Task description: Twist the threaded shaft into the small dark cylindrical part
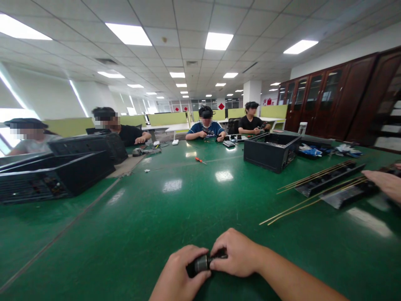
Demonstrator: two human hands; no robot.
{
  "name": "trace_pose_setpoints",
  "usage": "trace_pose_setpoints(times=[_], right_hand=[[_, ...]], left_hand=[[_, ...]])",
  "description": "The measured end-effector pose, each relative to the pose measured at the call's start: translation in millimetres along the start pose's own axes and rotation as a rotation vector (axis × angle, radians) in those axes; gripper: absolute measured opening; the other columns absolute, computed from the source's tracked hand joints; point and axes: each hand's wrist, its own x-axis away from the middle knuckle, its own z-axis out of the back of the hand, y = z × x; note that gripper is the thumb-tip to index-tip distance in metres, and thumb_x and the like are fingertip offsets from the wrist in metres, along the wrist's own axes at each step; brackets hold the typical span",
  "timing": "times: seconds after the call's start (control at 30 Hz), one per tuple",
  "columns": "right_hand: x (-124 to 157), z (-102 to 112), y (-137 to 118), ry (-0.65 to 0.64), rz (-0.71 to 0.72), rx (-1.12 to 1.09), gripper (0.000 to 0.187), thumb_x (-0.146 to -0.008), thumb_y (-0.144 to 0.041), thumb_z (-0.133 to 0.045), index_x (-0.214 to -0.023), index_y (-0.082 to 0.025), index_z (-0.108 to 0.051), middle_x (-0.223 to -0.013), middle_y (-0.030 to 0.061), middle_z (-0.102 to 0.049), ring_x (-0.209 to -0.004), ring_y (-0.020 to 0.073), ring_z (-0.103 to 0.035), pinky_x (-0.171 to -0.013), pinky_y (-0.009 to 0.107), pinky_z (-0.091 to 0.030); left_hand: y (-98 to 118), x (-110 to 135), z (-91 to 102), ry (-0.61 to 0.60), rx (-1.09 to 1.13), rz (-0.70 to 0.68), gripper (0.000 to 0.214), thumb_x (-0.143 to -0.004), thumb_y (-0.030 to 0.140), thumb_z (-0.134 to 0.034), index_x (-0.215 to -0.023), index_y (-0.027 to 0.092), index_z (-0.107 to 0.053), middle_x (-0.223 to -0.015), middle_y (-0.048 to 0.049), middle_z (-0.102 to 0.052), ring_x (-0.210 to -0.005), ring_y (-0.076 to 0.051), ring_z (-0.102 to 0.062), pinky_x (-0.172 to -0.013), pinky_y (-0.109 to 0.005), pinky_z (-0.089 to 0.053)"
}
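A small dark cylindrical part (201,264) with a greyish band lies between my two hands, low over the green table near its front edge. My left hand (181,271) is curled around the thicker end, thumb and fingers on opposite sides. At the narrower end, my right hand (234,253) closes its fingers on the same part, close to the left fingertips. Much of the part is covered by my fingers, so its exact kind cannot be made out.
Black computer cases (90,171) stand at left, another black case (266,152) at back right. An orange screwdriver (199,160) lies mid-table. Thin yellowish rods (291,209) and dark trays (328,179) lie at right, beside another person's hand (385,184). Several people sit around the table.
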Motion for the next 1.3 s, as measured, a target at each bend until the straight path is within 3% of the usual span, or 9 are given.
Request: trace_pose_setpoints(times=[0.43,1.3], right_hand=[[2.8,3.0,2.4,-0.017,-0.005,-0.048,0.025,-0.083,-0.035,-0.069,-0.097,-0.019,-0.082,-0.071,0.0005,-0.073,-0.058,0.0122,-0.054,-0.054,0.022,-0.035],[4.9,5.6,1.8,0.05,-0.025,-0.152,0.019,-0.08,-0.029,-0.07,-0.09,-0.017,-0.081,-0.063,-0.0019,-0.062,-0.056,0.0111,-0.049,-0.052,0.02,-0.033]], left_hand=[[3.5,0.8,0.3,-0.014,-0.032,0.024,0.031,-0.075,0.013,-0.075,-0.103,0.026,-0.078,-0.096,-0.001,-0.078,-0.094,-0.023,-0.071,-0.087,-0.032,-0.051],[-0.8,3.2,1.0,0.062,-0.051,0.024,0.031,-0.076,0.014,-0.074,-0.105,0.024,-0.078,-0.098,-0.0023,-0.077,-0.095,-0.023,-0.07,-0.089,-0.035,-0.051]])
